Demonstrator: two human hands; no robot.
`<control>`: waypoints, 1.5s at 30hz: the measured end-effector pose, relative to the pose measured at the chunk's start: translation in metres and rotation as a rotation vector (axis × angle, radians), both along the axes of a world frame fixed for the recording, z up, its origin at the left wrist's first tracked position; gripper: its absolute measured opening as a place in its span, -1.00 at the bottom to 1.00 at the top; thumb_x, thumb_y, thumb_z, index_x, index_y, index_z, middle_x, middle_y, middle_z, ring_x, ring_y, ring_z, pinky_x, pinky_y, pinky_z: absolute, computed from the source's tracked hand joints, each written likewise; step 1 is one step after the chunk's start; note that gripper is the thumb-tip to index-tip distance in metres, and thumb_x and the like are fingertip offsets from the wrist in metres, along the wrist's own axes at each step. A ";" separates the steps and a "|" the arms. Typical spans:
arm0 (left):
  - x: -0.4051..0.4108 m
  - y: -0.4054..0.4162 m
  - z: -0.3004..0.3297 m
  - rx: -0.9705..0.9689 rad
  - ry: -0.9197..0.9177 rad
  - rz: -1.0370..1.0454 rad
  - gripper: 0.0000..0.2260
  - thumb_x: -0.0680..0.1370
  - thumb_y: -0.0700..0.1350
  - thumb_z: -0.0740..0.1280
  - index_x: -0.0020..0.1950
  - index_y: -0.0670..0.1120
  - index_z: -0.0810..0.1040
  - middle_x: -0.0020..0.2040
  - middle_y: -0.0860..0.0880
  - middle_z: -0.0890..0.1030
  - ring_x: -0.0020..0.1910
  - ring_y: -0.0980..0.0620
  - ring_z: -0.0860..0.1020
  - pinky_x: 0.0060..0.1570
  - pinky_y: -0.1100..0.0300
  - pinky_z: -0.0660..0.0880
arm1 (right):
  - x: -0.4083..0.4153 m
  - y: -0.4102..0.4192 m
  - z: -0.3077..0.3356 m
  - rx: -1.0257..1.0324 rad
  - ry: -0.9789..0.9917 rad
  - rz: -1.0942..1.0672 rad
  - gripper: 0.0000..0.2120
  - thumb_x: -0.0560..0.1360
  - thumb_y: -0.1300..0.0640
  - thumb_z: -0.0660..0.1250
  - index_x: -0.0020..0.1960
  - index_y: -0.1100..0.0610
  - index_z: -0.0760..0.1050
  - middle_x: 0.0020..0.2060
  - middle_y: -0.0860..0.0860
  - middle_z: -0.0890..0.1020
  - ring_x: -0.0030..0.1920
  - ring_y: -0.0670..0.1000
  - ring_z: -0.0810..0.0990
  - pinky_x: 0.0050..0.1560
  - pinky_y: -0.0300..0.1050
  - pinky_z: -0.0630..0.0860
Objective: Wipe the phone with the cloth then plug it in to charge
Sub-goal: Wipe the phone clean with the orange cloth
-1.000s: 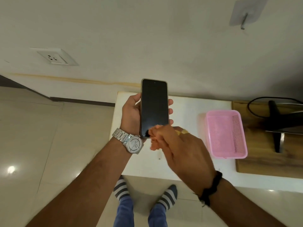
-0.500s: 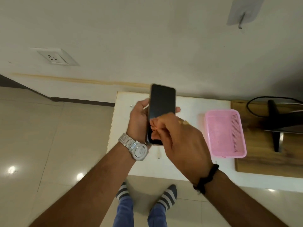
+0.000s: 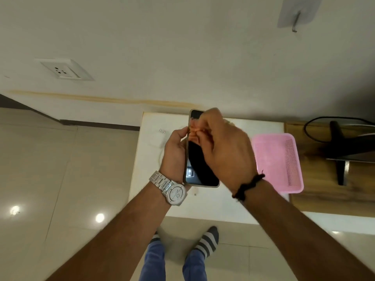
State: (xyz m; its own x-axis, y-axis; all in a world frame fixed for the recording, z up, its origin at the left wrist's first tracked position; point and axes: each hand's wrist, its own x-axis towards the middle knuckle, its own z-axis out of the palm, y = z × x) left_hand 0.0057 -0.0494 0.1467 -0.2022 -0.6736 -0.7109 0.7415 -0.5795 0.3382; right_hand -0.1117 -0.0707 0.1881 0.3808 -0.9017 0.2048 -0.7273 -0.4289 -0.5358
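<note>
Closest to the camera were two striped socks (image 3: 205, 241) and blue trouser legs on the tiled floor (image 3: 60, 179). Just above them both forearms came up over a white table (image 3: 213, 205). The left hand (image 3: 175, 154) (silver watch (image 3: 176, 194) on that wrist) had the phone (image 3: 197, 159) cradled from behind, thumb curled over its left edge, screen up and dark, held above the table rather than lying on it. The right hand (image 3: 225, 147), with a black band (image 3: 248, 186) at its wrist, had its fingers bunched tight on an orange cloth (image 3: 195, 130) pressed against the upper part of the screen. Only a scrap of cloth showed, so I couldn't tell how big it was.

On the table left of the hands lay a white charger plug (image 3: 162, 131) with two prongs, cable faintly visible, I think. To the right sat a pink basket (image 3: 278, 165), then a wooden board (image 3: 328, 191) with a dark stand (image 3: 337, 151). Furthest back, a wall socket (image 3: 63, 70) and a hook (image 3: 295, 23) on the wall.
</note>
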 end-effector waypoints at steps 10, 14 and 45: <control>-0.005 0.000 -0.008 0.016 0.001 0.001 -0.72 0.50 0.08 0.27 -0.23 -0.09 0.61 -0.22 -0.09 0.62 -0.22 -0.09 0.61 0.03 0.06 0.49 | 0.002 0.001 -0.003 0.019 -0.024 0.023 -0.92 0.61 0.12 0.24 0.08 0.08 0.39 -0.27 0.00 0.62 -0.33 0.11 0.59 -0.36 0.01 0.56; 0.000 -0.004 -0.002 -0.004 0.029 -0.057 -0.60 0.58 0.17 0.14 0.02 -0.09 0.62 -0.13 -0.14 0.69 -0.22 -0.16 0.66 -0.02 -0.10 0.52 | -0.022 -0.029 -0.016 0.059 0.026 -0.112 -0.91 0.67 0.08 0.23 0.09 0.06 0.33 -0.24 0.04 0.63 -0.30 0.10 0.61 -0.33 0.06 0.59; -0.007 -0.010 -0.016 0.039 0.005 -0.067 -0.61 0.55 0.09 0.18 -0.26 -0.08 0.67 -0.29 -0.08 0.65 -0.32 -0.06 0.62 -0.18 0.11 0.51 | -0.009 -0.022 -0.034 0.086 -0.028 -0.042 -0.92 0.64 0.09 0.17 0.11 0.05 0.36 -0.18 0.03 0.68 -0.23 0.13 0.64 -0.26 0.05 0.60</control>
State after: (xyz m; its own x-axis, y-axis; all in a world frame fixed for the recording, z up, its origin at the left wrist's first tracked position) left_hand -0.0016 -0.0596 0.1309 -0.2496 -0.6301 -0.7353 0.7022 -0.6406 0.3106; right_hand -0.1210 -0.0922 0.1540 0.3372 -0.9316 0.1356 -0.7281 -0.3493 -0.5898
